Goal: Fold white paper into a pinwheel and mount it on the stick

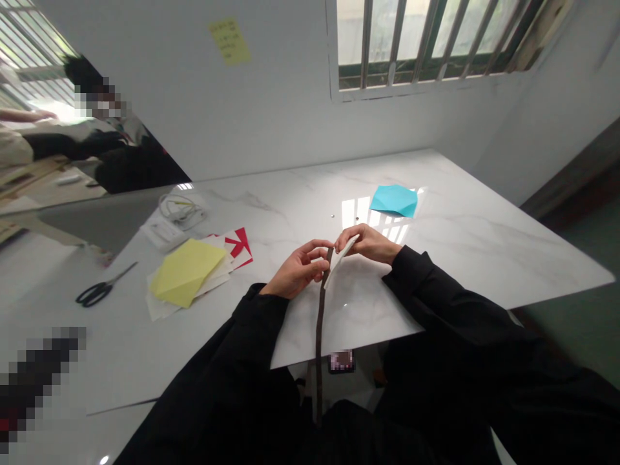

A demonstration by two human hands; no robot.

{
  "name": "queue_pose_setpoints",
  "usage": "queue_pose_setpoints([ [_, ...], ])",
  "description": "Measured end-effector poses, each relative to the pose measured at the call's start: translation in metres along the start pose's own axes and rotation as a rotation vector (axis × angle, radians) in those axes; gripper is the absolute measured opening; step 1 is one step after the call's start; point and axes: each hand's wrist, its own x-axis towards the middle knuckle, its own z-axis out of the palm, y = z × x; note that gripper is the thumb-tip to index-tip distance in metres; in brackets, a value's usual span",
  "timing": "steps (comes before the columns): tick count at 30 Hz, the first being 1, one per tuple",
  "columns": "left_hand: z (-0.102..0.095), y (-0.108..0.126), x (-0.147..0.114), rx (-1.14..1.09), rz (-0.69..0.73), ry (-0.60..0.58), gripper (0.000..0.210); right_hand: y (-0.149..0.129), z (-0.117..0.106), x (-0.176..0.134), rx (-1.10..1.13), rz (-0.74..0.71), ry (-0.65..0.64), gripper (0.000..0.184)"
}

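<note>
- Paper strip (340, 256), white and folded, sits pinched between both hands over the counter (460, 245).
- Left hand (298, 270) pinches its near edge; right hand (369, 243) grips the far end.
- Looks light and floppy, creases easily; best held at the edges.

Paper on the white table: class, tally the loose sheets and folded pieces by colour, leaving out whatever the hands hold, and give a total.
Yellow: 1, the folded sheet
Blue: 1, the folded piece
Red and white: 1, the printed sheet
White: at least 1, the sheets under the yellow
Total: 4
</note>
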Motion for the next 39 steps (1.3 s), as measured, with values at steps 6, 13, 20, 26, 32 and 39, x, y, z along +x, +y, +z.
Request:
queue_pose_setpoints([
  [6, 0.0, -0.001, 0.0, 0.012, -0.005, -0.013, 0.04, -0.006, 0.005, -0.002, -0.02, 0.008, -0.005, 0.02],
  [13, 0.001, -0.002, 0.0, 0.003, -0.003, -0.014, 0.042, -0.009, 0.01, -0.004, -0.017, 0.021, -0.004, 0.024],
  [20, 0.003, 0.003, -0.002, -0.031, 0.002, -0.035, 0.038, -0.008, 0.008, -0.004, -0.012, 0.013, -0.008, 0.022],
  [26, 0.003, 0.002, -0.002, -0.033, 0.007, -0.054, 0.039, -0.008, 0.01, -0.003, 0.019, -0.027, -0.022, 0.021],
  [32, 0.003, 0.001, -0.002, -0.032, 0.007, -0.061, 0.038, -0.009, 0.011, -0.004, 0.035, -0.026, -0.011, 0.021],
  [39, 0.002, 0.002, -0.003, -0.008, 0.01, -0.068, 0.041, -0.008, 0.01, -0.004, 0.003, 0.005, -0.005, 0.024],
])
